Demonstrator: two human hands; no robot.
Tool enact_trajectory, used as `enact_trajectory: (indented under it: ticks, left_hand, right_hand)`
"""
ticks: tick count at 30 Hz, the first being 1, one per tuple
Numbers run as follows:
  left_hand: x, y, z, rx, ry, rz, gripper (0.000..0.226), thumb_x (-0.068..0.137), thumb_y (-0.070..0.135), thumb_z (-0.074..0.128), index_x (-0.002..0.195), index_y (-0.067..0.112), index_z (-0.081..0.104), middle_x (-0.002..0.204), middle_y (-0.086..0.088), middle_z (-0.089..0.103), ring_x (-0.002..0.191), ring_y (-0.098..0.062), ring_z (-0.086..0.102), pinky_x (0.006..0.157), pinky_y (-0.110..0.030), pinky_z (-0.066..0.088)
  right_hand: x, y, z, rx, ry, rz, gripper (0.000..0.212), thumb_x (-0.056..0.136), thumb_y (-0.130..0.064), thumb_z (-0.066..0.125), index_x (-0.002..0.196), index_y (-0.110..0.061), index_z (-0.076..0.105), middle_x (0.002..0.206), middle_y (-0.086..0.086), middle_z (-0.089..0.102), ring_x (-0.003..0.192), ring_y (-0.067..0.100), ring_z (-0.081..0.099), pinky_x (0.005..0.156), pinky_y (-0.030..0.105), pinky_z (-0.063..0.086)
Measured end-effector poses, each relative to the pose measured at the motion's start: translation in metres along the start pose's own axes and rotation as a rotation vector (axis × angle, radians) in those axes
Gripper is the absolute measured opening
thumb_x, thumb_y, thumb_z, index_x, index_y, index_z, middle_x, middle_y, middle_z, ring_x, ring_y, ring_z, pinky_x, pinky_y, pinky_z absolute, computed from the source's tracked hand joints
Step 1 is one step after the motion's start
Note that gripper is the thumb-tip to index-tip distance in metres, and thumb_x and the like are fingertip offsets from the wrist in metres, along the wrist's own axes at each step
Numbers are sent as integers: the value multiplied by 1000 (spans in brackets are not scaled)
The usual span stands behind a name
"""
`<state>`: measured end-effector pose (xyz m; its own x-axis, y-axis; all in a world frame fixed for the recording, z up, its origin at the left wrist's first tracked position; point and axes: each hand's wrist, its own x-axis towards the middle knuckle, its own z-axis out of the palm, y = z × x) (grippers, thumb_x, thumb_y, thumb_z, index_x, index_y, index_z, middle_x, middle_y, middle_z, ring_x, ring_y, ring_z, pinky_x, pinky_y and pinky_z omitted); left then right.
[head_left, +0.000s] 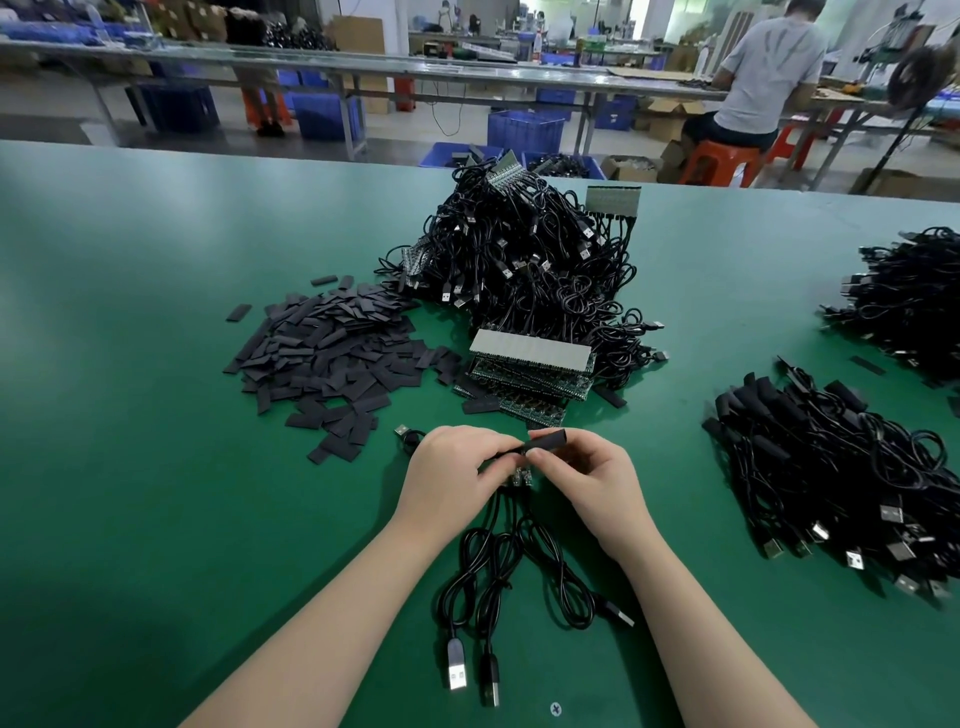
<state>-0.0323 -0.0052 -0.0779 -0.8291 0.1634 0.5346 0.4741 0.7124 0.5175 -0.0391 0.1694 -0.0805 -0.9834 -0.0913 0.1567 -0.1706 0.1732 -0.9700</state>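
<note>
We pinch the short black heat-shrink sleeve (551, 439) between thumb and forefinger of our right hand (592, 480), above the green table (156, 467). Our left hand (452, 473) clamps the small green circuit boards (521, 477) with black USB cables (498, 577), its fingertips meeting the sleeve's left end.

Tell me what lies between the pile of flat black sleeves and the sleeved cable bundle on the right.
Head view: the stack of green circuit-board strips, beside the sleeve pile, then bare green table up to the cable bundle.
</note>
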Motion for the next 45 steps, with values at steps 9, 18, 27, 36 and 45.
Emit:
enact_trajectory:
  ticks: [9,18,27,36,45]
  left_hand:
    - [1,0,0,-1,53,-2,17,83,30,70,94,20,77,88,10,75,83,-10,68,78,-38,54]
    - [1,-1,0,29,35,-20,15,85,27,74,97,19,77,92,9,75,87,-13,68,82,-41,52]
    - [1,-2,-1,-2,-12,28,15,85,30,72,95,21,78,90,10,75,85,-9,67,80,-37,52]
    - [1,3,-2,14,-26,16,19,85,34,67,95,22,78,90,10,75,85,-10,67,79,-32,50]
    - [0,3,-3,28,-44,29,19,86,34,66,95,22,77,91,10,75,85,-11,68,80,-33,50]
  right_hand:
    - [-1,-3,0,71,-29,-2,26,85,-12,76,88,-38,77,101,-6,76,79,19,67,80,36,56]
    - [-3,-6,-3,179,31,26,29,84,-8,76,88,-37,79,81,-6,75,74,6,66,72,17,52]
    - [-2,-4,-6,155,34,60,25,84,-11,76,85,-36,79,70,-5,70,66,8,62,65,19,52]
    - [-4,-4,-5,121,14,53,26,85,-9,76,88,-34,77,69,-7,70,65,5,63,67,20,53]
    - [-3,-4,-2,3,39,7,23,81,-13,81,84,-36,76,83,-10,77,74,4,68,70,16,53]
